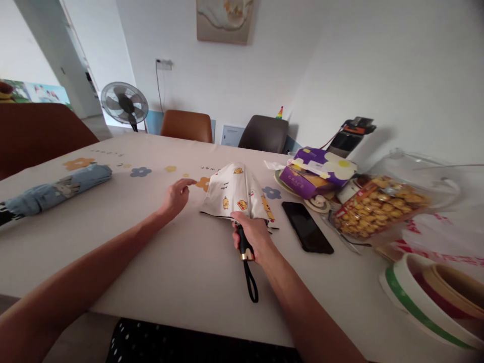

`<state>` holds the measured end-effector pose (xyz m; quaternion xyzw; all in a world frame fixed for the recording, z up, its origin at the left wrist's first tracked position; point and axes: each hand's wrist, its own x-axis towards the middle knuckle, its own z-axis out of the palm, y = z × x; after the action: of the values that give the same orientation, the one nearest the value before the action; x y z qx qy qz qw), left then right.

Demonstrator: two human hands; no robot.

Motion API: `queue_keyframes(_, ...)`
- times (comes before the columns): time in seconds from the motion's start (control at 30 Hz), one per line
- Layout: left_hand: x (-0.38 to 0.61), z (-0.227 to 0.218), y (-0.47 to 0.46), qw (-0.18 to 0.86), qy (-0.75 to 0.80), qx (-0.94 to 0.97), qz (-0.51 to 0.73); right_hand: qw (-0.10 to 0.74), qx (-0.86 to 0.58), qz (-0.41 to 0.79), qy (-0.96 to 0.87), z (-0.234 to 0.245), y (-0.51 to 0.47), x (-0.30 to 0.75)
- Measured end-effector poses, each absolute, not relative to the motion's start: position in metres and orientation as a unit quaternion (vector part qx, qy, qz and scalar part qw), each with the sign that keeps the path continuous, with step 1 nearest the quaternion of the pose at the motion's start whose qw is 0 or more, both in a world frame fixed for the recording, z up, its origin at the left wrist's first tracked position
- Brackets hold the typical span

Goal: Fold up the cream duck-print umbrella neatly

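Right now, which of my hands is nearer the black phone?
Right. The right hand, closed on the white umbrella, is just left of the black phone; the left hand is farther left, past the umbrella.

I get one view, from the head, facing forward and down over the table (159, 262). It sits close; the far wall (234, 75) is up top.

Soft, even daylight from the left — faint shadows, wide-angle bending at the edges, slightly soft focus throughout.
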<state>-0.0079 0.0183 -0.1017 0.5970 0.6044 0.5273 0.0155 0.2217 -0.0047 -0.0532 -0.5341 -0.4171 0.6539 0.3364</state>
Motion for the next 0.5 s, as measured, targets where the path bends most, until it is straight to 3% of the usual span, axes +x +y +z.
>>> queue_keyframes(0.1, 0.011, -0.093, 0.02, 0.056, 0.579, 0.569, 0.582, 0.32, -0.535, 0.655, -0.427, -0.051, -0.006, 0.221)
queue_keyframes(0.27, 0.059, -0.079, 0.038, 0.114, 0.537, 0.64, 0.538, 0.278, -0.533, 0.653, -0.46, -0.053, -0.011, 0.219)
queue_keyframes(0.5, 0.082, -0.082, 0.067, 0.165, 0.614, 0.537, 0.554, 0.286, -0.515, 0.649, -0.483, -0.057, -0.015, 0.218)
